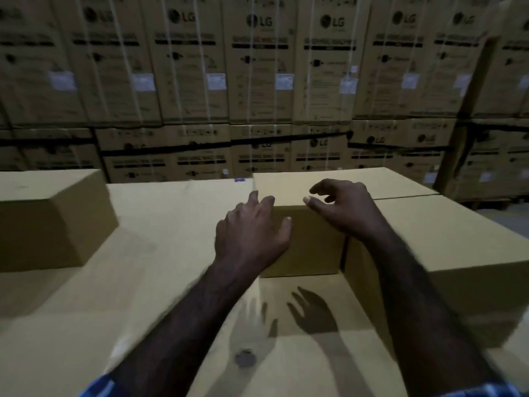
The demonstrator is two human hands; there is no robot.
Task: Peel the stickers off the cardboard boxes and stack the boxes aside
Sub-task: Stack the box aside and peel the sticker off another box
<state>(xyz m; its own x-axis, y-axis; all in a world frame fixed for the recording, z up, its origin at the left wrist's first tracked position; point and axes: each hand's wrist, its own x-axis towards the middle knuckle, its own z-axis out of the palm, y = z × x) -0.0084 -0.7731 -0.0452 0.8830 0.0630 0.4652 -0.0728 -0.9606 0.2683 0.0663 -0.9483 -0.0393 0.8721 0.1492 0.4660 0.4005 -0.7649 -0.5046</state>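
A plain cardboard box (309, 247) stands in the middle on a wide layer of cardboard (160, 253). My left hand (252, 233) lies against its near left corner, fingers spread and fairly straight. My right hand (343, 207) hovers over its top front edge with loosely curled fingers, holding nothing. A second box (446, 239) sits tight against its right side, and a third box (54, 219) stands apart at the left. A small blue-white scrap (240, 179), perhaps a sticker, shows at the far edge behind the middle box.
A tall wall of stacked printed cartons (257, 81) with white labels and straps fills the background. A dark round mark (245, 357) lies on the cardboard near me. Floor shows at the far right (509, 216).
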